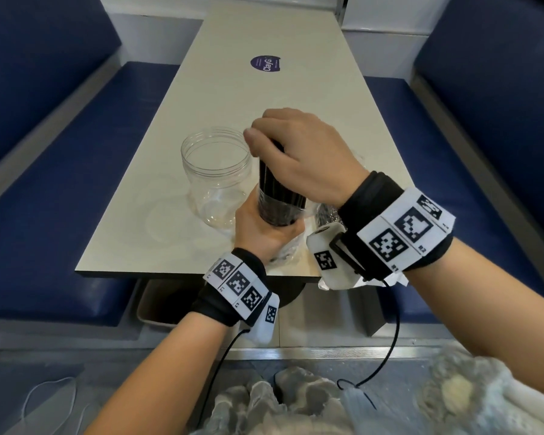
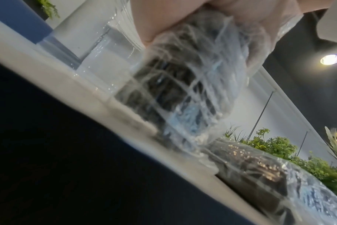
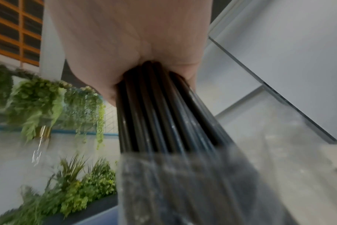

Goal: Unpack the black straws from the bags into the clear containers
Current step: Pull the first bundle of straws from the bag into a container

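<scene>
A bundle of black straws (image 1: 274,180) stands upright near the table's front edge, its lower part still inside a clear plastic bag (image 1: 280,211). My left hand (image 1: 264,230) grips the bag round its bottom, seen crumpled in the left wrist view (image 2: 183,91). My right hand (image 1: 296,152) grips the top of the straws (image 3: 160,106) from above. An empty clear jar (image 1: 215,174), lid off, stands just left of the bundle. A second bag of straws (image 2: 260,175) lies on the table to the right, partly hidden under my right wrist (image 1: 327,215).
The beige table (image 1: 264,73) runs away from me, with a round purple sticker (image 1: 265,63) near its far half. Blue padded benches (image 1: 60,199) flank both sides. A bin (image 1: 157,302) sits under the table's front edge.
</scene>
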